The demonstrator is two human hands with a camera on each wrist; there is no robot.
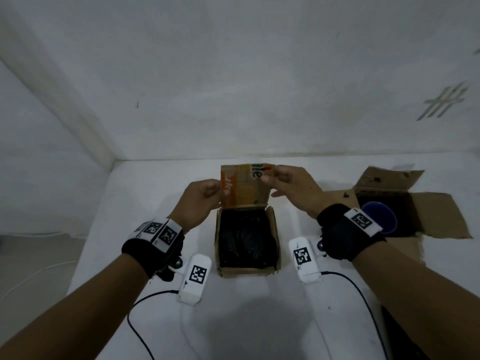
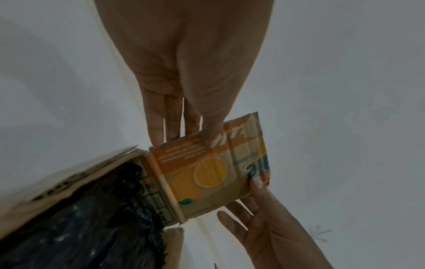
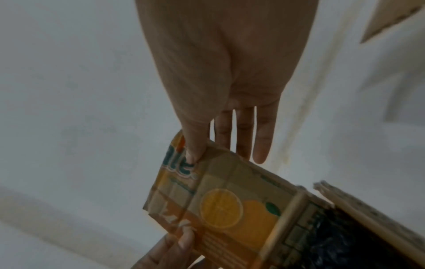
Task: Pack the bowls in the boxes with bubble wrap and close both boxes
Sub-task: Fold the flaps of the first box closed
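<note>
Small cardboard box (image 1: 246, 266): set on the white table (image 1: 145, 193) between the two forearms, mouth upward, long axis running away from the person; interior filled with black bubble wrap (image 1: 246, 242). Rear flap (image 1: 245, 185), printed in orange with a citrus picture: held upright, hinged at the far rim, free edge pointing up, long axis left to right. Left hand (image 1: 198, 203): fingers curled, the flap's left edge pinched between thumb and fingers. Right hand (image 1: 288, 188): the flap's upper right corner pinched by thumb and forefinger, the other fingers extended behind it. Second box (image 1: 441, 209): placed well to the right, all flaps spread open, lined in black. Blue bowl (image 1: 380, 216): seated inside it, partly hidden by the right wristband.
</note>
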